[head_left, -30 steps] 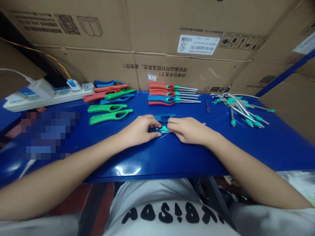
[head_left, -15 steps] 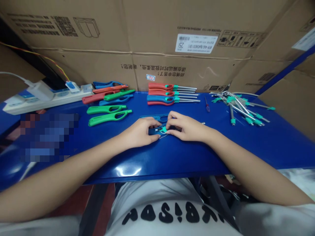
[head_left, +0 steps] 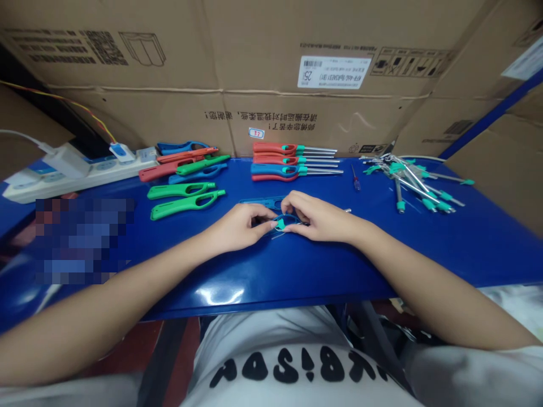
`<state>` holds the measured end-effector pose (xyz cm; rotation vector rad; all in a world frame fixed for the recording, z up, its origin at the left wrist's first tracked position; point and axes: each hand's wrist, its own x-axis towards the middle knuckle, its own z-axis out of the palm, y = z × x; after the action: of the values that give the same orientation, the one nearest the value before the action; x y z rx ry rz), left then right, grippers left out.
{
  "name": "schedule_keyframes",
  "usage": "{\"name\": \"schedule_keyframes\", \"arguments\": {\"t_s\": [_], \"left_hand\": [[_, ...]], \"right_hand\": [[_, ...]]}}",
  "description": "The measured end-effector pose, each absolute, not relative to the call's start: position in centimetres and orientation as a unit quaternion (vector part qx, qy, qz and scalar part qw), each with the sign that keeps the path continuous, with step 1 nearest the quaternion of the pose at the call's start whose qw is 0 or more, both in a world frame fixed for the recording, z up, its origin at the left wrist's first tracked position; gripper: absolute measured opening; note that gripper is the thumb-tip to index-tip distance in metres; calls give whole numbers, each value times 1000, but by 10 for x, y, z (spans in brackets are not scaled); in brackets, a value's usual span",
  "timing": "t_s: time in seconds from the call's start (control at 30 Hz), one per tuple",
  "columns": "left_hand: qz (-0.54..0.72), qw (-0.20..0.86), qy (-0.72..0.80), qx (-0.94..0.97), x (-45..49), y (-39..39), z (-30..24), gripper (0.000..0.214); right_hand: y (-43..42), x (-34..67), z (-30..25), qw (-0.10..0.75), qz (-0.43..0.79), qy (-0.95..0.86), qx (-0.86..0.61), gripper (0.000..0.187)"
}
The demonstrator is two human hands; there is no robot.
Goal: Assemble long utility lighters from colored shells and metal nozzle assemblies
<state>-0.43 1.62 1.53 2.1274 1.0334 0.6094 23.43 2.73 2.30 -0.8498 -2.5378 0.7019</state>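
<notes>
My left hand [head_left: 240, 226] and my right hand [head_left: 316, 217] meet at the middle of the blue table [head_left: 466, 249]. Both pinch a blue lighter handle shell [head_left: 283, 221] lying on the table, with a small teal part [head_left: 280, 225] showing between the fingertips. A thin metal tube sticks out to the right under my right hand. A second blue handle shell [head_left: 263, 200] lies just behind my fingers. Much of the held shell is hidden by my fingers.
Two green handle shells [head_left: 182, 198] lie to the left. Behind them is a pile of red, green and blue shells [head_left: 186, 161]. Assembled lighters [head_left: 292, 161] lie at the back centre, a small screwdriver [head_left: 355, 180] beside them. Metal tubes with teal ends [head_left: 413, 181] are heaped right. A power strip [head_left: 72, 169] is far left. Cardboard boxes [head_left: 271, 68] stand behind.
My right hand has shifted slightly left and its fingers have curled onto the shell. My left fingertips have closed in on the teal part. The view has tilted a little.
</notes>
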Motion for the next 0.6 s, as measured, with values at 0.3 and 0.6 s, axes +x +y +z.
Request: {"name": "schedule_keyframes", "arguments": {"t_s": [0.3,0.6], "left_hand": [[226,269,383,855,-2,10,19,24],[255,233,378,859,0,10,15,23]], "right_hand": [[26,233,28,161,240,-905,-313,22],[28,233,26,172,253,-900,-310,26]]}}
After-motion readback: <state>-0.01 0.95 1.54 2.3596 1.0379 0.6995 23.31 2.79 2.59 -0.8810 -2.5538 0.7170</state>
